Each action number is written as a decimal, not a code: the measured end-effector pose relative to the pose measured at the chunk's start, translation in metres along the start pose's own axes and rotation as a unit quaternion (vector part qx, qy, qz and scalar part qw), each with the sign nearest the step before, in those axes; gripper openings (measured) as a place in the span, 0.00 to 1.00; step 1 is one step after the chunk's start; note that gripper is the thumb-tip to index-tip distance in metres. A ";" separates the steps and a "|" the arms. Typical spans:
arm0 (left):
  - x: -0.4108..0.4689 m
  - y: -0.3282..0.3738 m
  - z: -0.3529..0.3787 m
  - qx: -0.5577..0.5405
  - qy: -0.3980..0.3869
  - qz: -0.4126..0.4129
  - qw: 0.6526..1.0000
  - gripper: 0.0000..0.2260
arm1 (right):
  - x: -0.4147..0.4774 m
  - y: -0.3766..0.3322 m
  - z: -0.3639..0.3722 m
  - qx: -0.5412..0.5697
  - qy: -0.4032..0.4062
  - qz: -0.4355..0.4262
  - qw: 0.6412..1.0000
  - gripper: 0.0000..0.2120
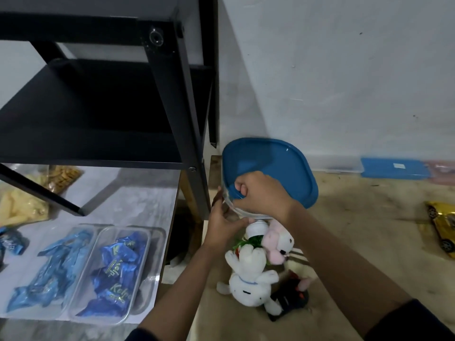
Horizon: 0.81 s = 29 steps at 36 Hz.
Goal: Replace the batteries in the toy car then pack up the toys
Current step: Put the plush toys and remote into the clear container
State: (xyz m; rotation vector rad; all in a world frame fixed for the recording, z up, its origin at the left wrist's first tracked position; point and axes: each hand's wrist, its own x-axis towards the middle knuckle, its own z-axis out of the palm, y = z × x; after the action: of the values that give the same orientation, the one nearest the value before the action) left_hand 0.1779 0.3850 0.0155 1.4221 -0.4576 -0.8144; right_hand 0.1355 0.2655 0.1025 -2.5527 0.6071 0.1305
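A clear container with a blue lid (278,166) is tilted up above the floor near the wall. My right hand (258,193) grips the tab at the lid's near edge. My left hand (224,220) holds the container's clear side from the left. Just below it lie a white plush rabbit (248,276), a pink plush toy (277,244) and a small white pot with green leaves (256,232). A black and red toy (290,296) lies by the rabbit, partly hidden by my right arm. A gold toy car (443,225) sits on the floor at the far right.
A black shelf frame (172,94) stands at the left, over a white surface with clear trays of blue wrapped sweets (115,269) and bags of snacks (22,205). Another blue-lidded box (394,168) rests against the wall at the right.
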 end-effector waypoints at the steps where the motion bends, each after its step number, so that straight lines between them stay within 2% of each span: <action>1: -0.001 0.002 0.000 0.001 -0.002 0.001 1.000 0.30 | -0.004 -0.001 -0.005 -0.003 0.002 0.006 1.000 0.07; 5: -0.003 0.007 0.003 0.018 -0.016 0.016 1.000 0.30 | -0.021 0.001 -0.024 -0.026 0.032 0.034 0.999 0.05; 9: -0.002 0.009 0.007 0.046 -0.005 0.026 0.999 0.29 | -0.041 0.010 -0.042 -0.009 0.056 0.056 0.997 0.10; 12: 0.002 0.005 0.010 0.082 0.002 0.041 0.996 0.28 | -0.060 0.018 -0.058 0.013 0.079 0.065 0.995 0.04; 15: 0.003 0.004 0.012 0.104 0.019 0.052 0.993 0.29 | -0.077 0.034 -0.073 0.034 0.122 0.080 0.989 0.06; 20: 0.001 -0.003 0.020 0.136 0.054 0.037 0.989 0.35 | -0.110 0.093 -0.086 0.081 0.186 0.129 0.971 0.09; 26: 0.004 -0.017 0.024 0.168 0.099 0.008 0.981 0.36 | -0.165 0.176 -0.057 0.109 0.197 0.188 0.956 0.11; 29: 0.005 -0.022 0.027 0.171 0.115 -0.006 0.979 0.37 | -0.182 0.204 -0.040 0.099 0.177 0.203 0.958 0.11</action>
State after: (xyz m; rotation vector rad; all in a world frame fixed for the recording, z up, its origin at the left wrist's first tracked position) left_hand 0.1565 0.3640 -0.0028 1.8164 -0.4236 -0.5887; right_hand -0.1191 0.1605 0.0810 -2.2382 1.2139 -0.2427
